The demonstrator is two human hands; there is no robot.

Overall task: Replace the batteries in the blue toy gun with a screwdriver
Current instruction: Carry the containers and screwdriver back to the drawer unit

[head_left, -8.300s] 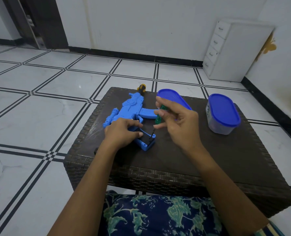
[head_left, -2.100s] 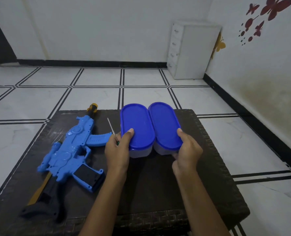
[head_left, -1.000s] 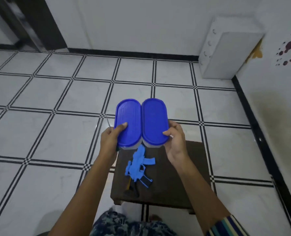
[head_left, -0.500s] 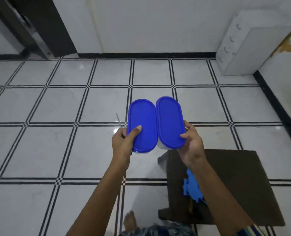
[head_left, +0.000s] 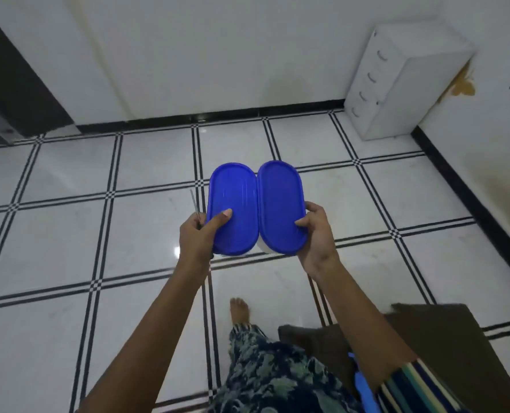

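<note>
I am standing and carry two oval containers with blue lids, pressed side by side at chest height over the floor. My left hand [head_left: 198,236] grips the left container [head_left: 232,210] with the thumb on its lid, and also pinches the screwdriver [head_left: 194,205], whose thin metal shaft sticks up beside the lid. My right hand [head_left: 316,238] grips the right container [head_left: 280,204]. The blue toy gun [head_left: 362,383] shows only as a small blue sliver behind my right forearm, on the dark wicker table [head_left: 444,332] at the lower right.
White floor tiles with black lines spread all around. A white drawer unit [head_left: 396,81] stands in the far right corner against the wall. A dark doorway [head_left: 12,84] is at the far left. My bare foot [head_left: 239,310] and patterned clothing are below.
I have stood up and turned left away from the table, carrying both containers and the screwdriver. The table and gun have slid to the lower right edge of view.
</note>
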